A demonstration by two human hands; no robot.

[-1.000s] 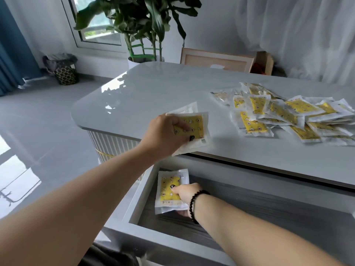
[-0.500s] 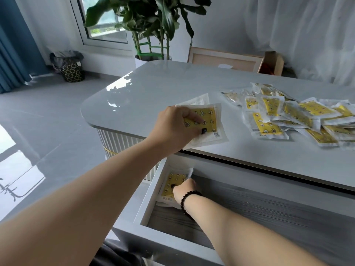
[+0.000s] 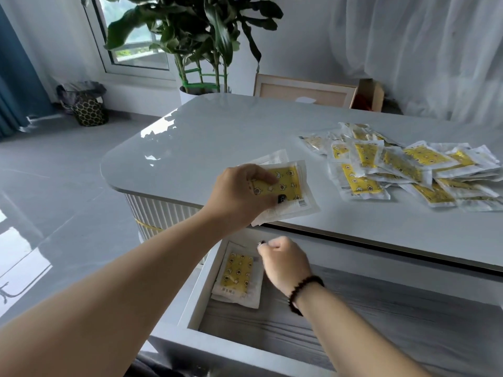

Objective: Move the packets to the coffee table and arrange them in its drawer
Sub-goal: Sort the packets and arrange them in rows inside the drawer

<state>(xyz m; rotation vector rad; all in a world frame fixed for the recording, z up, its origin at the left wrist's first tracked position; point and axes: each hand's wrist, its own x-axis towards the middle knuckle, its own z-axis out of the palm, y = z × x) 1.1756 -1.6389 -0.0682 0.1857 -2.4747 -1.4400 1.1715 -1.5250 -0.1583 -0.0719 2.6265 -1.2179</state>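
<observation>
Pale grey and glossy, the coffee-table worktop (image 3: 190, 142) stood before a window, a big potted plant (image 3: 196, 36) and sheer white curtains. Each packet was a flat clear-and-white sachet with a yellow panel printed with small flower-like shapes.

The left hand (image 3: 242, 197) hovered at the near edge of the worktop with its grip closed on a small stack of packets (image 3: 285, 189): the thumb lay across the yellow face of the top one, the fingers curled beneath, and the white edges of more sachets showed behind and under it. How many it held I could not tell.

Well to the right of that grip, a loose heap of packets (image 3: 408, 167) lay overlapping on the worktop.

Just below the left grip, the drawer (image 3: 196, 295) stood pulled out, its floor grey and wood-grained. The right hand (image 3: 285, 262), a dark beaded bracelet (image 3: 304, 292) at its wrist, was inside it, fingers curled in; whether they pinched anything I could not make out. Immediately left of that grip, a packet in the drawer (image 3: 238, 274) lay flat in the near-left corner, with another's edge showing beneath it.
</observation>
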